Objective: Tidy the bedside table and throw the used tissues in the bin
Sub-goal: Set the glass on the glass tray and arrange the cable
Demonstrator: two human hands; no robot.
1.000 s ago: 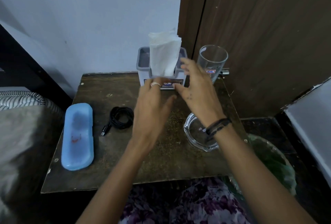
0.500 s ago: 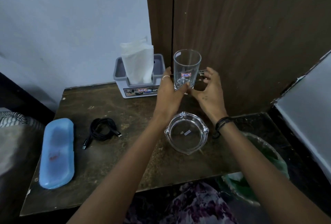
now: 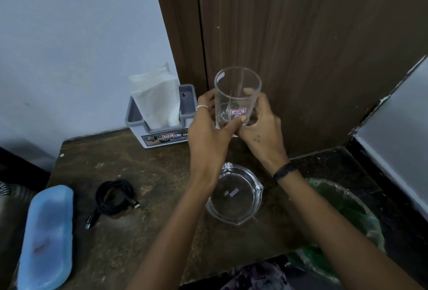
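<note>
Both hands, left hand (image 3: 209, 125) and right hand (image 3: 261, 125), grip the clear drinking glass (image 3: 236, 95); no loose tissues show on the brown tabletop (image 3: 162, 238), so tidying looks nearly finished.

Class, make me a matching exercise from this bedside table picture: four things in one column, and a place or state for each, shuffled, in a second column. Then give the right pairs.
Things
1. drinking glass
2. black cable
3. blue case
4. tissues

Place or state
A. lying along the table's left edge
B. standing up out of the grey holder
C. held by the left hand and the right hand
D. coiled on the table

Pairs: 1-C, 2-D, 3-A, 4-B
</note>
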